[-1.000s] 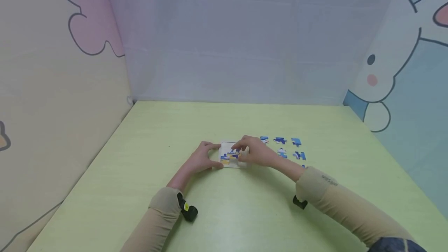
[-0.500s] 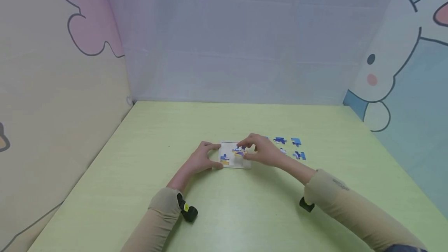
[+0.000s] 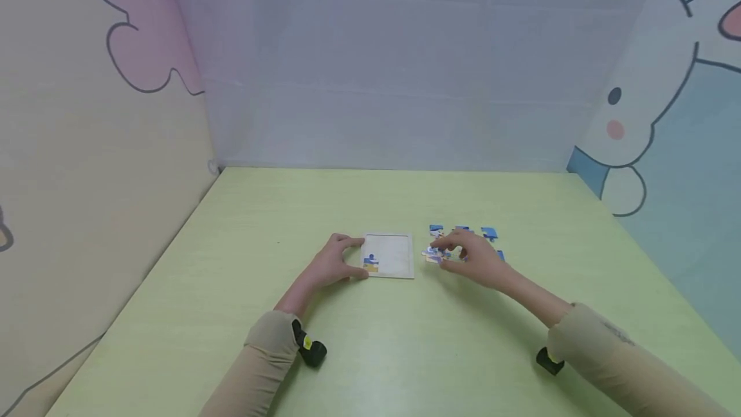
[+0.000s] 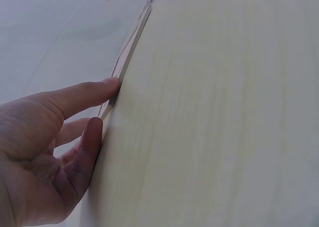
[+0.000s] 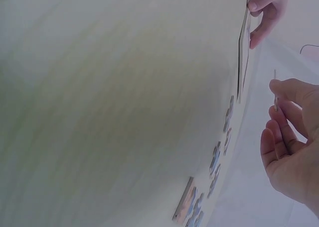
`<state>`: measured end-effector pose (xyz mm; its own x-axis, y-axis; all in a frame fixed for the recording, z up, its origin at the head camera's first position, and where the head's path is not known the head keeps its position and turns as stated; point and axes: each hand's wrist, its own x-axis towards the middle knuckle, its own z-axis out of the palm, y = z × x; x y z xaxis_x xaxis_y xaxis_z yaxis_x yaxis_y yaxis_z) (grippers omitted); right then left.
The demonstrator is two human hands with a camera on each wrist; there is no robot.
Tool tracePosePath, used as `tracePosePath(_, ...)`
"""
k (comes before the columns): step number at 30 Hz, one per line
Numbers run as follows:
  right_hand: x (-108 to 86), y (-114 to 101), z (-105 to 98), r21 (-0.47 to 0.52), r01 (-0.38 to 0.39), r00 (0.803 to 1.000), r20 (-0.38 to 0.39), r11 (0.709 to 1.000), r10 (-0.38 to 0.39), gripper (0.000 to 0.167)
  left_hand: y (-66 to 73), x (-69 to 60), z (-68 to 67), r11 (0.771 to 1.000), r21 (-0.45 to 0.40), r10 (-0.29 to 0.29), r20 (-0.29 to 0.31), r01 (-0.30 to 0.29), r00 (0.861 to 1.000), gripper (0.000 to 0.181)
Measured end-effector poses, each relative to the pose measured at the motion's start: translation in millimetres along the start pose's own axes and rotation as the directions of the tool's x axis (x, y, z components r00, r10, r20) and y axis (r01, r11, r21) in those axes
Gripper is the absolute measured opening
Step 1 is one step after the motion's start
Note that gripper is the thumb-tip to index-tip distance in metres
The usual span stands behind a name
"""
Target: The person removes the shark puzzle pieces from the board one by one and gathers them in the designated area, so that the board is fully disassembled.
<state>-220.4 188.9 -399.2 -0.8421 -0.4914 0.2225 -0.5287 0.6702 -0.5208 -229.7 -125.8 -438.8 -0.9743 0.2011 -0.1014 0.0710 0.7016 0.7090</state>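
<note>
A square white puzzle frame (image 3: 395,256) lies flat on the table, with one blue-and-yellow puzzle piece (image 3: 371,264) in its lower left corner. My left hand (image 3: 331,262) holds the frame's left edge, index finger near the far corner and thumb at the near one. Between the thumb and index finger of my right hand (image 3: 477,259) a thin jigsaw puzzle piece (image 5: 275,73) is pinched, seen edge-on in the right wrist view. That hand is raised above the table, just right of the frame, and covers part of the loose pieces.
Several loose blue puzzle pieces, such as one at the back right (image 3: 489,233), lie in rows right of the frame. The pale yellow-green table (image 3: 382,340) is enclosed by a back curtain (image 3: 393,69) and printed side panels.
My right hand has moved right, off the frame, carrying the pinched puzzle piece toward the loose ones. More of the frame's white inside shows now. My left hand stays at its edge.
</note>
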Motion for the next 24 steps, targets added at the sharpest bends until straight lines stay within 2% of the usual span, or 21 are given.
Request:
tracePosePath(6,-17.0,12,-9,-0.021,-0.01,0.999,-0.031,1.0,0.01,0.034,0.9,0.2,0.5,1.0,-0.009,0.003,-0.003,-0.003,1.0,0.077)
tracePosePath(13,-32.9,17,-13,-0.035,-0.004,1.0,-0.018,0.999,0.004,0.035,-0.6,0.3,1.8,1.0,-0.007,-0.004,-0.002,0.004,1.0,0.077)
tracePosePath(18,-41.0,22,-15,-0.061,0.035,0.999,0.016,0.998,-0.034,0.035,-2.4,0.7,2.0,1.0,-0.007,0.001,0.003,-0.001,1.0,0.077)
tracePosePath(24,-45.8,29,-19,-0.096,0.012,0.997,0.077,0.995,-0.005,0.034,-2.7,0.4,2.0,1.0,-0.014,-0.007,-0.003,0.007,1.0,0.076)
